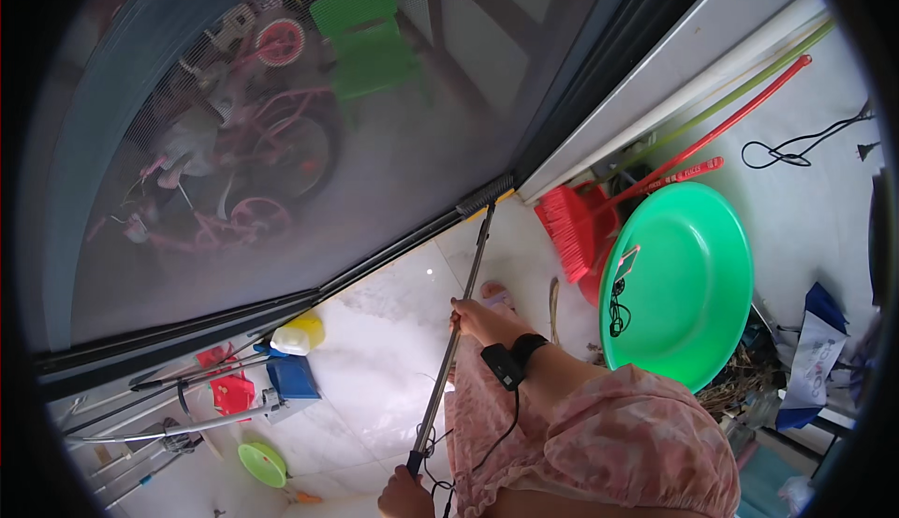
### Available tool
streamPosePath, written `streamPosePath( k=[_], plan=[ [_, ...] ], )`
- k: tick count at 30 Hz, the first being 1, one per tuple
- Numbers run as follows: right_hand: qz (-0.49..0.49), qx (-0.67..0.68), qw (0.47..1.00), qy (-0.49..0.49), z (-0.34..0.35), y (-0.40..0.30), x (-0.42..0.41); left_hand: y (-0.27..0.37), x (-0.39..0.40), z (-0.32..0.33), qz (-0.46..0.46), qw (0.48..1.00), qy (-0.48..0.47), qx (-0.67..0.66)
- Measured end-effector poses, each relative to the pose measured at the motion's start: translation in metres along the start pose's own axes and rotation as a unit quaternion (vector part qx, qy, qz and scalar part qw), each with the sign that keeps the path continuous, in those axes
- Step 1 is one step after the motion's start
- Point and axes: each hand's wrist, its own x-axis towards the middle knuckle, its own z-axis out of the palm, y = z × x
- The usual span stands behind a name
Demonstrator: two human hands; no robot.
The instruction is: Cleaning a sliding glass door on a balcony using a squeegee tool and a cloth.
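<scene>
With my right hand [469, 318] I grip the middle of a metal pole [449, 353]. A black strap and small device [502, 365] sit on that wrist, with a cable hanging from it. Lower down, my left hand [407, 494] is closed around the pole's dark handle end. At the far end, a grey-bristled brush head [486, 196] with a yellow edge rests at the black frame rail [393, 251] of a large mesh-screened panel [421, 153]. Its bristles lie along the rail near the corner by the white wall.
A green plastic basin [692, 272], red broom [565, 233] and red dustpan [597, 283] stand right. Lower left are a yellow-and-white jug [298, 335], blue dustpan [293, 377], several poles and a lime basin [262, 464]. Behind the mesh are a pink bicycle [281, 124] and green chair [365, 47].
</scene>
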Motion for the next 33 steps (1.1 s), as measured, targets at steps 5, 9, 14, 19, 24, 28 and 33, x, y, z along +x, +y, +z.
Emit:
streamPosePath(
  k=[5,9,14,19,24,28,33],
  plan=[
    [0.037,-0.038,0.983,0.173,0.02,-0.014,0.037,0.019,0.018,-0.049,-0.032,0.995,-0.071,0.063],
    [0.09,-0.047,0.956,0.277,0.042,0.002,0.034,-0.014,-0.002,-0.055,-0.031,0.997,0.016,0.069],
    [0.076,-0.059,0.958,0.27,0.08,0.037,-0.016,-0.066,-0.049,-0.05,-0.028,0.995,0.087,0.048],
    [0.062,-0.063,0.98,0.18,0.113,0.091,-0.08,-0.138,-0.107,-0.047,-0.041,0.992,0.103,0.055],
    [0.099,-0.14,0.984,0.052,0.152,0.169,-0.124,-0.222,-0.161,-0.077,-0.007,0.965,0.221,0.138],
    [0.223,-0.265,0.938,-0.013,0.167,0.24,-0.132,-0.253,-0.22,-0.104,-0.053,0.847,0.453,0.273],
    [0.288,-0.342,0.894,-0.023,0.168,0.313,-0.167,-0.267,-0.261,-0.103,-0.071,0.68,0.686,0.249]
  ],
)
